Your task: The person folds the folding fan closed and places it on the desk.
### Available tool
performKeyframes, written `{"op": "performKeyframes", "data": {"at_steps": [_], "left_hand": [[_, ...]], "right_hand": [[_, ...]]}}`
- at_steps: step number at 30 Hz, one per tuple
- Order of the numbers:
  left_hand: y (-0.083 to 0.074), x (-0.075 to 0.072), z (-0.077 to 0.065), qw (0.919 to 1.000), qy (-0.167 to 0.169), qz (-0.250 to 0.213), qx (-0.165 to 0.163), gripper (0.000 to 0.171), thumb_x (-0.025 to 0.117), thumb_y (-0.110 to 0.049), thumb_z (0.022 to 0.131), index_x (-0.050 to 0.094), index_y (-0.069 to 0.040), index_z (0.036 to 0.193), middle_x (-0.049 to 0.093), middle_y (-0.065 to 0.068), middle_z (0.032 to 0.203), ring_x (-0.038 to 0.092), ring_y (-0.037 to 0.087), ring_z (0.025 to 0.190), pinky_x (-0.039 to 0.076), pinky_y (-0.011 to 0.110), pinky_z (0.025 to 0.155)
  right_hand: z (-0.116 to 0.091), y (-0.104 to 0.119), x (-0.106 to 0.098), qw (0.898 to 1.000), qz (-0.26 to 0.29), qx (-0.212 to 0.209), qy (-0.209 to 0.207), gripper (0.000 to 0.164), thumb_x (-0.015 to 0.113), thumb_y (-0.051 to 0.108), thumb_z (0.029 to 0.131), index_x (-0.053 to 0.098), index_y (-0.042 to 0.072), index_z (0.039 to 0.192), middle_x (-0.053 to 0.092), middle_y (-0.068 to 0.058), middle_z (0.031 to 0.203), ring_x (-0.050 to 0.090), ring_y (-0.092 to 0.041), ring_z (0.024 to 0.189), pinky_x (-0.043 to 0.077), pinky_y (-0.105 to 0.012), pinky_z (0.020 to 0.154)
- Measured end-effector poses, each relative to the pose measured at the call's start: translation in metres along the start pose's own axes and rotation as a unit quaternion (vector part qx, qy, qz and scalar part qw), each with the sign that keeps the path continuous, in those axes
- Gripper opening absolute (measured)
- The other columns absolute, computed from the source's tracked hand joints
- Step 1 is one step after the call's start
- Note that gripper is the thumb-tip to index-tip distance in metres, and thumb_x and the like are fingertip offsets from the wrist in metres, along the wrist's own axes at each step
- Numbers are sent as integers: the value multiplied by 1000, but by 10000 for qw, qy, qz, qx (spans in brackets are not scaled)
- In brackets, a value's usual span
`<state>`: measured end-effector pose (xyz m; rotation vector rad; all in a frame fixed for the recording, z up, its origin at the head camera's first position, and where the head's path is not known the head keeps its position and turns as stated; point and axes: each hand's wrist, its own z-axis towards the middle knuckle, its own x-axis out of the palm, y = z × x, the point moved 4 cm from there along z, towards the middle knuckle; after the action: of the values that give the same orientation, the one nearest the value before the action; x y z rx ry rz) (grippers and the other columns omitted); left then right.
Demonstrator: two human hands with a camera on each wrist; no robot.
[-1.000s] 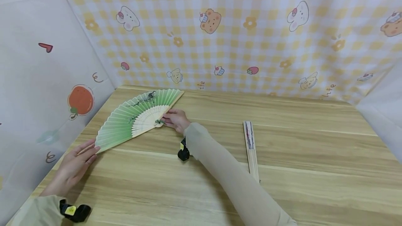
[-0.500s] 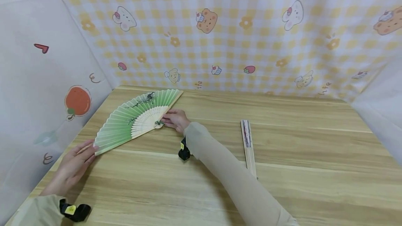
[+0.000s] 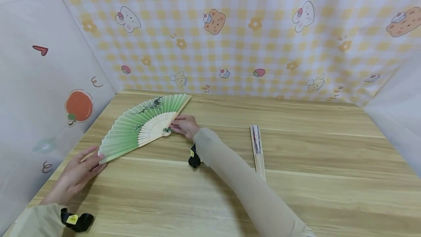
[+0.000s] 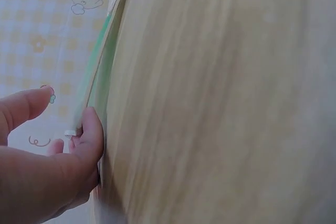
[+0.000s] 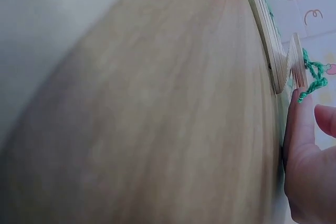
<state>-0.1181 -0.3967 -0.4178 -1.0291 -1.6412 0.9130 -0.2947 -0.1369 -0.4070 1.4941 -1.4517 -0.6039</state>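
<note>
A green folding fan (image 3: pixel 123 133) lies spread on the table at the left, with pale ribs, a dark branch print and a green cord at its pivot. My left hand (image 3: pixel 75 173) touches its near left corner; in the left wrist view the thumb (image 4: pixel 26 109) stands apart from the fan. At the pivot end, the fingers of my right hand (image 3: pixel 185 125) touch the outer rib. The right wrist view shows that thumb (image 5: pixel 325 119) held away from the fan, near the green cord (image 5: pixel 315 74). Some fingertips are hidden.
A closed folding fan (image 3: pixel 257 149) with a printed edge lies to the right, its near end hidden behind the right sleeve (image 3: pixel 236 178). The wooden table (image 3: pixel 158 200) meets a checked cloth (image 3: pixel 243 54) behind and a white cloth (image 3: pixel 29 94) at the left.
The head view has turned slightly to the right. Measured against the table, the green fan and both hands appear a little further right. Both hands keep touching the fan.
</note>
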Motion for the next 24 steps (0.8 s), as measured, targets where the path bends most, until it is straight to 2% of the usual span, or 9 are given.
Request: {"op": "performKeyframes", "data": {"at_steps": [6,11,20,24], "left_hand": [[-1,3,0,9998,-61,163,-9,40,57,0,84,36,-22,110,54,-12,91,57,3,81,51,19,71],[-2,6,-3,9994,-208,264,-11,40,58,0,84,38,-21,110,53,-9,88,56,4,78,50,17,69],[-4,10,-5,9965,-526,654,-48,39,63,-6,81,41,-23,108,55,-9,83,56,3,74,50,16,66],[-4,11,-5,9965,-507,671,32,39,64,-5,81,43,-23,108,55,-8,83,56,4,74,50,16,66]], "right_hand": [[-3,1,-3,9999,-152,24,-73,22,59,-8,80,56,-6,102,64,-18,88,64,-22,76,54,-25,65],[-5,1,-6,9992,-364,94,-152,13,61,-7,78,60,-4,91,65,-17,82,63,-17,63,54,-24,61],[-11,1,-12,9988,-424,250,50,11,60,-8,79,60,-6,89,65,-20,85,65,-23,71,54,-26,63],[-12,0,-14,9987,-399,294,143,6,60,-8,79,60,-6,84,64,-22,87,64,-21,65,54,-26,64]]}}
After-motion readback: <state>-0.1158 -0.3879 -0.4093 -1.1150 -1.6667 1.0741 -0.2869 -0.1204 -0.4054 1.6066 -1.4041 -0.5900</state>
